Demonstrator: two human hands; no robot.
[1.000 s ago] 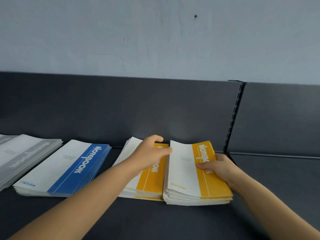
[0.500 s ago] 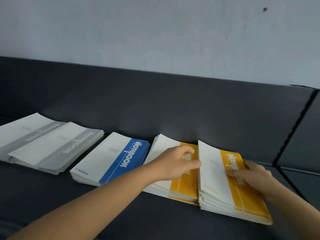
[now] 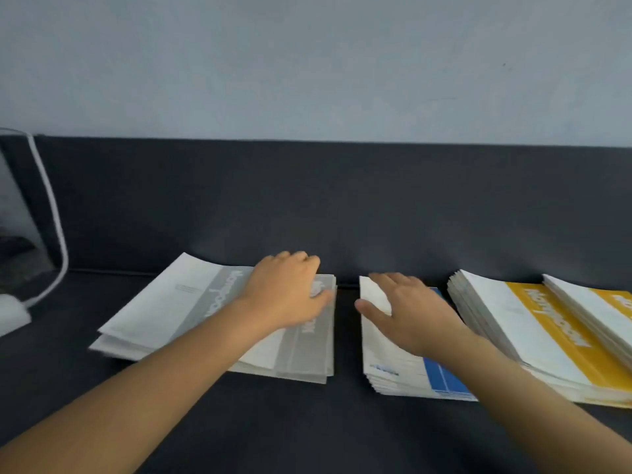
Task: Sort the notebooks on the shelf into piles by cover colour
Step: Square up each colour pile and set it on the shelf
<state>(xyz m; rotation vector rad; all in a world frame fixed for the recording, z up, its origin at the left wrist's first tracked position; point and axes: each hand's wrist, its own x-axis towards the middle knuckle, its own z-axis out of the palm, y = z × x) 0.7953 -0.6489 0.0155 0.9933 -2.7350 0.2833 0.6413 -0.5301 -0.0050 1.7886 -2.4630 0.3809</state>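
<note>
Several piles of notebooks lie in a row on the dark shelf [image 3: 307,422]. At the left are two overlapping grey-striped piles, a slanted one [image 3: 171,302] and one beside it [image 3: 304,354]. My left hand [image 3: 290,292] rests on top of them with fingers loosely bent over the far edge. In the middle is the blue-striped pile [image 3: 393,371]; my right hand [image 3: 407,309] lies flat over it, fingers spread. At the right sit two yellow-striped piles, one [image 3: 533,333] partly under the other [image 3: 602,309].
A white cable [image 3: 51,206] curves down at the far left to a white block [image 3: 12,314] on the shelf. The shelf's dark back panel [image 3: 342,200] rises right behind the piles, with a pale wall above it.
The view has swung left. My left hand went from the yellow pile to the grey piles, and my right hand from the right yellow pile to the blue pile.
</note>
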